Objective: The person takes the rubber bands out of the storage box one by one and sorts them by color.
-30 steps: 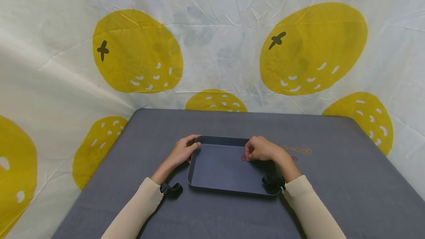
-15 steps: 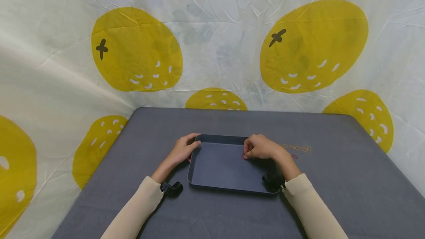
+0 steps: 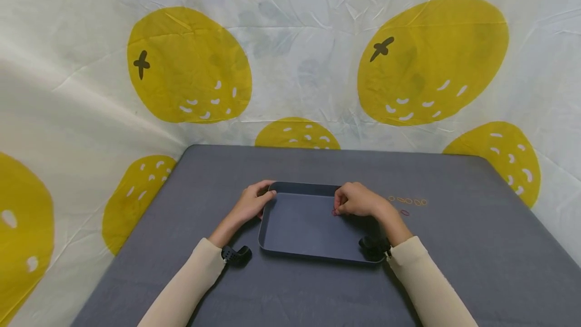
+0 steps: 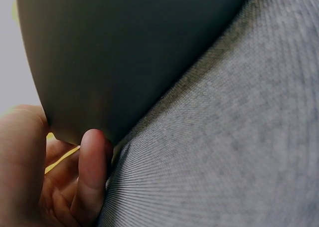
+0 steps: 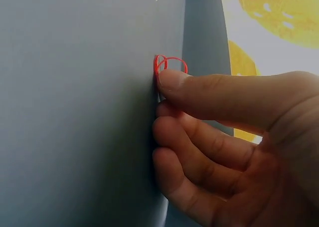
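Note:
A shallow dark grey rectangular tray (image 3: pixel 295 226) lies on the grey cloth. My left hand (image 3: pixel 251 201) holds its far left corner, thumb over the rim and the other fingers outside the wall, as the left wrist view shows from below (image 4: pixel 92 162). Inside the tray, toward its right half, my right hand (image 3: pixel 358 200) pinches a thin red rubber band (image 5: pixel 172 61) between thumb and forefinger. The band's loops stick out past the thumb tip, right at the tray floor. The remaining right fingers are bent, their tips close against the floor.
On the cloth (image 3: pixel 454 246) right of the tray lie several orange rubber bands (image 3: pixel 408 201) in a row, with another red rubber band (image 3: pixel 405 212) nearer. A white curtain (image 3: pixel 304 64) with yellow fruit prints hangs behind the table.
The right fingertips have closed in on the red rubber band, and less of its loop shows in the head view. The left hand keeps its hold on the tray.

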`<state>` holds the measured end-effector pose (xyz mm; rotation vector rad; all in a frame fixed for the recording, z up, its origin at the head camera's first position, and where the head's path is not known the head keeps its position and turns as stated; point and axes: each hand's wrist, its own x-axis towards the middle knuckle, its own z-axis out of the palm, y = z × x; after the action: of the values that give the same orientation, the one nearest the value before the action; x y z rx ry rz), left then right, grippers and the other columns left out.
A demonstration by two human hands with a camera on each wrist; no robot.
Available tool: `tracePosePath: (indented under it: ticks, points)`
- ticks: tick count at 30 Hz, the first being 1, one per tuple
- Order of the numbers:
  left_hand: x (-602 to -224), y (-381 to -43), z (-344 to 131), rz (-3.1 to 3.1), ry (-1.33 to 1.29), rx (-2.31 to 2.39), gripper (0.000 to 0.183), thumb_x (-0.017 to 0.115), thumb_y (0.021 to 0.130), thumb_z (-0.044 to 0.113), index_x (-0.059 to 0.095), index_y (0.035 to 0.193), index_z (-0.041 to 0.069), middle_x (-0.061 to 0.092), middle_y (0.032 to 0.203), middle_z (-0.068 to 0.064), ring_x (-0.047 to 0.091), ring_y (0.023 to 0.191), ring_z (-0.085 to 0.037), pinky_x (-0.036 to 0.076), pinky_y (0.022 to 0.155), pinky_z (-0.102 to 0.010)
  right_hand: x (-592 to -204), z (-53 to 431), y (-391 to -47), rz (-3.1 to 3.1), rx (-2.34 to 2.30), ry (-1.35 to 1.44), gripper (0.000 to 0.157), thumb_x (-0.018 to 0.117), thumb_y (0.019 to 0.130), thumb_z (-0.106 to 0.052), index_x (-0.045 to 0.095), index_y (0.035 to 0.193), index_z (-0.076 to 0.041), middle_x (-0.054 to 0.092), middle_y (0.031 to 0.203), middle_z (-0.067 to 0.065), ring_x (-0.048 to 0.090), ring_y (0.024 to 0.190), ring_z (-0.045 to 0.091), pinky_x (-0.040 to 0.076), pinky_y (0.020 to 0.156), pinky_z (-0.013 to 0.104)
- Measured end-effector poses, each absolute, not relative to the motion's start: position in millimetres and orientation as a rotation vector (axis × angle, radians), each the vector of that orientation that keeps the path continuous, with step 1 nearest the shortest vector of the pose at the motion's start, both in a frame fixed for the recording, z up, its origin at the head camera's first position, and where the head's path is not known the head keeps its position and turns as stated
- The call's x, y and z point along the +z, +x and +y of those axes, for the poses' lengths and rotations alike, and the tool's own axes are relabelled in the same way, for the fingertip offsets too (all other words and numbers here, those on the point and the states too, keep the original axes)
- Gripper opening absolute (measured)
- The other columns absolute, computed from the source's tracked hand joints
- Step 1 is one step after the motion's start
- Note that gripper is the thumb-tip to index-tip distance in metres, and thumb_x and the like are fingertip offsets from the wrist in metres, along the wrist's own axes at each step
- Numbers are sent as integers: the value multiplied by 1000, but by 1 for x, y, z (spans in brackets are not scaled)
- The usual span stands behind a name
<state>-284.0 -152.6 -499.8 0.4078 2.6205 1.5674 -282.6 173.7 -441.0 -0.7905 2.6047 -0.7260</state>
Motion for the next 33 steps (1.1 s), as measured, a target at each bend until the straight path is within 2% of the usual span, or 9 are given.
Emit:
tracePosePath:
  ticks: [10,17,33]
  points:
    - [-502,-285,-154,2619,401,1570,29,56,97,36,59,126,39,66,119,0,60,51,-24,52,43,-40,-438,173,-284,2618,-707,-803,12,65,88,-7,71,78,-12,69,74,0,58,59,12,49,56,28]
    - [-503,-286,-155,2625,398,1572,29,56,97,36,58,126,40,66,120,0,60,52,-25,53,43,-39,-434,174,-284,2595,-731,-800,13,64,91,-9,70,80,-11,70,78,1,60,63,17,50,57,29]
    - [-499,-287,-153,2628,404,1560,29,56,97,38,58,126,41,66,118,0,57,45,-25,52,42,-38,-442,173,-285,2622,-710,-833,14,68,90,-20,68,77,-13,63,63,-2,55,55,12,45,59,28]
